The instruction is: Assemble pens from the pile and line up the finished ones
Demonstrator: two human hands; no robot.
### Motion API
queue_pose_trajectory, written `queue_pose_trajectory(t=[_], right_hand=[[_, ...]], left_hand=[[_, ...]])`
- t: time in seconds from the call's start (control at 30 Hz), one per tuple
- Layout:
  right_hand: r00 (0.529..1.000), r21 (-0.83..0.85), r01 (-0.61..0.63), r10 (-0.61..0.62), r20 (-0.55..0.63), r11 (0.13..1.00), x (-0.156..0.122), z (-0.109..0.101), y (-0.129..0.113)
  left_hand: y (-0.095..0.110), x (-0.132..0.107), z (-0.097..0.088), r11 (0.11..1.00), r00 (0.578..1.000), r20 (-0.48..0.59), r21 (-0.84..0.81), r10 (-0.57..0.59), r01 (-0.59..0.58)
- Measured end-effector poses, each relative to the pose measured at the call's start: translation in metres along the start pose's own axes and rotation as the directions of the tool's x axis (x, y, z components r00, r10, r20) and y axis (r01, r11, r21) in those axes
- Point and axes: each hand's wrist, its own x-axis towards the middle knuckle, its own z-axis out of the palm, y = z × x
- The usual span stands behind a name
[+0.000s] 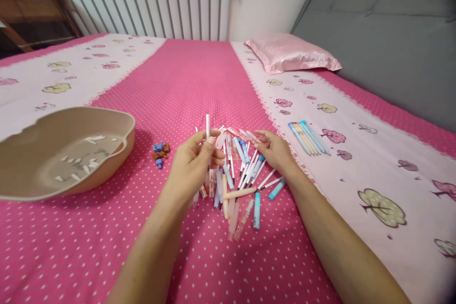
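My left hand (192, 164) is raised over a loose pile of pens and caps (238, 178) on the pink dotted bedspread. Its thumb and fingers pinch a thin white pen (207, 127) that stands upright. My right hand (275, 151) rests on the far right side of the pile, its fingers curled onto a pink pen (245, 135). The pile holds several white, pink and light blue pens lying crosswise.
A beige basin (117, 147) with small white bits inside sits at the left. Small blue and brown caps (160, 153) lie beside it. A neat row of blue pens (308, 137) lies at the right. A pink pillow (292, 53) and grey headboard are behind.
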Motion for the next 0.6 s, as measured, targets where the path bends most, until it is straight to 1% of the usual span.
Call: queue_pose_trajectory(t=[0.07, 0.13, 0.23, 0.27, 0.33, 0.37, 0.4, 0.43, 0.47, 0.5, 0.53, 0.57, 0.6], right_hand=[[1.0, 0.012, 0.001, -0.001, -0.002, 1.0, -0.001, -0.001, -0.001], [1.0, -0.011, -0.008, 0.008, -0.019, 1.0, -0.001, -0.001, -0.001], [0.998, -0.021, -0.047, 0.046, -0.051, 0.999, 0.001, -0.001, 0.001], [0.995, 0.02, -0.068, 0.07, -0.07, 0.997, 0.001, -0.001, 0.001], [0.983, 0.204, -0.107, 0.134, -0.128, 0.973, 0.001, -0.002, -0.003], [0.975, 0.336, -0.114, 0.17, -0.142, 0.935, 0.0, -0.004, -0.007], [0.972, 0.479, -0.113, 0.197, -0.13, 0.871, -0.002, -0.007, -0.013], [0.974, 0.619, -0.112, 0.21, -0.087, 0.777, -0.005, -0.01, -0.02], [0.982, 0.742, -0.12, 0.19, -0.01, 0.66, -0.008, -0.014, -0.028], [0.987, 0.833, -0.145, 0.142, 0.081, 0.534, -0.012, -0.018, -0.036], [0.984, 0.884, -0.179, 0.097, 0.151, 0.432, -0.015, -0.022, -0.044], [0.979, 0.909, -0.204, 0.052, 0.199, 0.364, -0.019, -0.025, -0.051], [0.972, 0.919, -0.225, 0.016, 0.233, 0.322, -0.022, -0.028, -0.057]], left_hand=[[0.0, 0.001, 0.0, 1.0, 1.0, 0.019, 0.009, -0.01, 0.009], [-0.001, 0.001, -0.001, 1.0, 0.999, 0.036, 0.023, -0.017, 0.016], [-0.001, 0.002, -0.001, 0.998, 0.997, 0.051, 0.052, -0.049, 0.047], [-0.002, 0.002, -0.001, 0.997, 0.996, 0.058, 0.059, -0.06, 0.057], [-0.002, 0.002, 0.0, 0.995, 0.994, 0.086, 0.076, -0.067, 0.061], [-0.003, 0.002, 0.0, 0.995, 0.992, 0.104, 0.087, -0.066, 0.057], [-0.003, 0.002, 0.001, 0.994, 0.99, 0.122, 0.097, -0.066, 0.054], [-0.003, 0.001, 0.001, 0.993, 0.989, 0.134, 0.105, -0.069, 0.055], [-0.004, 0.001, 0.001, 0.992, 0.987, 0.14, 0.11, -0.075, 0.06], [-0.004, 0.001, 0.001, 0.991, 0.986, 0.144, 0.113, -0.084, 0.068], [-0.004, 0.001, 0.002, 0.99, 0.985, 0.147, 0.114, -0.094, 0.078], [-0.004, 0.001, 0.002, 0.99, 0.983, 0.153, 0.115, -0.102, 0.085], [-0.004, 0.001, 0.002, 0.989, 0.981, 0.16, 0.118, -0.105, 0.086]])
